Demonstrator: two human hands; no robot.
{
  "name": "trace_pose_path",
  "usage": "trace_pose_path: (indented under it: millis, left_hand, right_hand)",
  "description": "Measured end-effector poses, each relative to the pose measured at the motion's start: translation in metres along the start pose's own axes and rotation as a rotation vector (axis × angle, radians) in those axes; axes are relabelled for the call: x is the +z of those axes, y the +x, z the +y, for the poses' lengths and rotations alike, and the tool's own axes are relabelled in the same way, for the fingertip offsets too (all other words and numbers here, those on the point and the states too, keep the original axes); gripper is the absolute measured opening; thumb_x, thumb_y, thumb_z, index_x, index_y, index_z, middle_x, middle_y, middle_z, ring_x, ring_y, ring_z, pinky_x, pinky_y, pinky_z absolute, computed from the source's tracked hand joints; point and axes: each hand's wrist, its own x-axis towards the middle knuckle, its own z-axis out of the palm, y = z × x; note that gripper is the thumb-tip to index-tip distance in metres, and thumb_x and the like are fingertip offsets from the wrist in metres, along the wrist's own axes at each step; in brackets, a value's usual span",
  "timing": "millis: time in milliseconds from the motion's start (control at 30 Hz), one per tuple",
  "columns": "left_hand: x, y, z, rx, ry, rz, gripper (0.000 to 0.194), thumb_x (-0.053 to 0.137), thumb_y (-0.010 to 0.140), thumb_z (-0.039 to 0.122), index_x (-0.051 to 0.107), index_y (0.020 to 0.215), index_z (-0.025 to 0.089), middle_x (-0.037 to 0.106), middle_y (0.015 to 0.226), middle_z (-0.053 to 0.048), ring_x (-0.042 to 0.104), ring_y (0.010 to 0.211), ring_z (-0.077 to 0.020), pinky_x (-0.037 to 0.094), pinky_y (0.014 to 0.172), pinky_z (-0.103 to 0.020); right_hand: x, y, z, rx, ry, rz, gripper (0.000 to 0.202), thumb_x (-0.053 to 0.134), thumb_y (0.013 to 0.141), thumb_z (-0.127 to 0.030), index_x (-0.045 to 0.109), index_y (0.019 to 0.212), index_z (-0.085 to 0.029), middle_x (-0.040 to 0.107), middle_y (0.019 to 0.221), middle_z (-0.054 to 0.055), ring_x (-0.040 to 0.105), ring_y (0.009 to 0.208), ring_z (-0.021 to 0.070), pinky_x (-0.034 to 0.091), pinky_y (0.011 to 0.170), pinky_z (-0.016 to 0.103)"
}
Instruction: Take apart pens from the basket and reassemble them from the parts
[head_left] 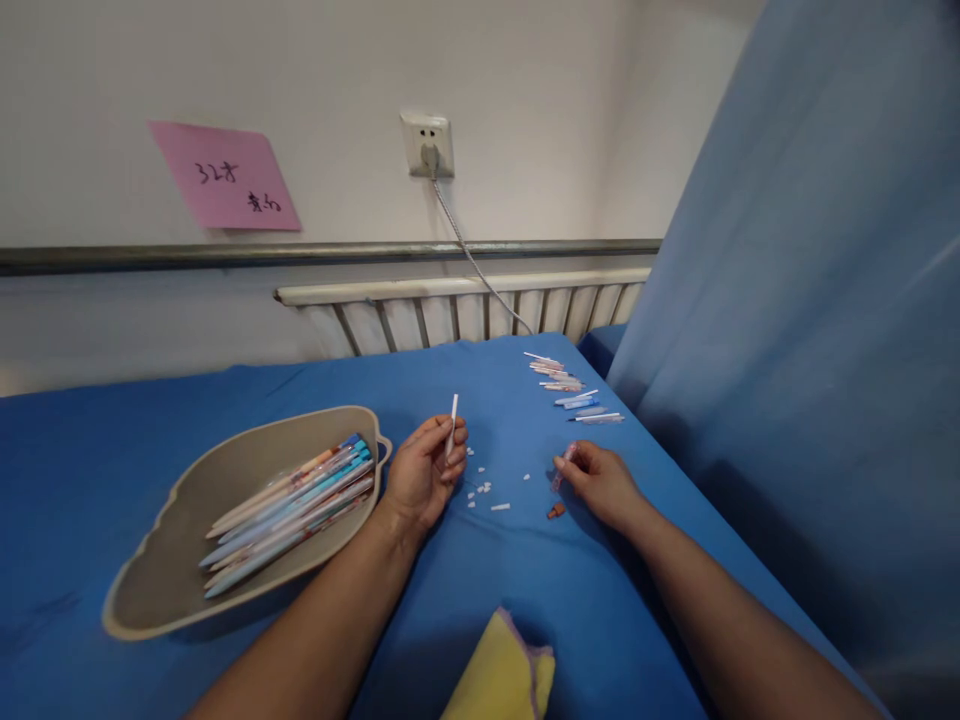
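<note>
Fingers [431,436] of left hand [418,482] pinch white stick [454,406], lower end unclear; right hand [600,482] pinches partly hidden pinkish piece [556,483].

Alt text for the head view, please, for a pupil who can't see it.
A person's left hand holds a white stick upright, the right hand a pinkish part, above a blue table. Pens lie in a beige tray at left; white bits lie between the hands, a yellow cloth nearer the viewer.

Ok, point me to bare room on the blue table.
Free: between tray and white railing; between white bits and yellow cloth. Crowded: between left hand and right hand, and toward the far right corner, where pen parts lie.
</note>
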Motion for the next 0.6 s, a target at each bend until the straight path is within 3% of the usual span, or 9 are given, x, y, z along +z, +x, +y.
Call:
trace_pose_path:
  millis: [133, 233, 433, 600]
  left_hand:
    - [0.0, 0.0, 0.001, -0.007, 0.009, -0.001, 0.007, 0.06, 0.076, 0.016, 0.055, 0.079, 0.013, 0.049, 0.063, 0.003, 0.037, 0.04, -0.0023, 0.023, 0.032, -0.01]
    - [0.003, -0.003, -0.004, -0.039, 0.036, -0.026, 0.008, 0.061, 0.075, 0.017, 0.056, 0.078, 0.013, 0.049, 0.063, 0.003, 0.036, 0.04, -0.0019, 0.021, 0.032, -0.01]
    - [0.019, -0.018, -0.031, -0.261, 0.342, -0.223, 0.014, 0.063, 0.076, 0.026, 0.058, 0.076, 0.013, 0.052, 0.06, 0.003, 0.034, 0.037, -0.0016, 0.016, 0.033, -0.013]
    - [0.023, -0.024, -0.043, -0.313, 0.449, -0.33, 0.02, 0.063, 0.077, 0.034, 0.058, 0.079, 0.014, 0.052, 0.057, 0.003, 0.034, 0.037, -0.0027, 0.018, 0.034, -0.015]
  right_hand:
    - [0.001, 0.0, -0.003, 0.002, 0.063, -0.003, 0.026, 0.055, 0.078, -0.044, 0.055, 0.067, -0.02, 0.06, 0.057, -0.002, 0.052, 0.052, 0.0136, 0.036, 0.051, 0.024]
    - [-0.001, -0.001, -0.014, 0.017, 0.237, 0.015, 0.031, 0.058, 0.077, -0.047, 0.055, 0.065, -0.019, 0.056, 0.054, -0.003, 0.048, 0.049, 0.0121, 0.036, 0.051, 0.024]
    - [-0.013, -0.007, -0.042, 0.061, 0.802, 0.064, 0.03, 0.059, 0.079, -0.047, 0.059, 0.076, -0.017, 0.054, 0.06, -0.004, 0.044, 0.049, 0.0087, 0.034, 0.05, 0.022]
    - [-0.013, -0.01, -0.048, 0.054, 0.895, 0.012, 0.03, 0.062, 0.078, -0.047, 0.06, 0.074, -0.017, 0.055, 0.061, -0.002, 0.043, 0.049, 0.0089, 0.034, 0.049, 0.022]
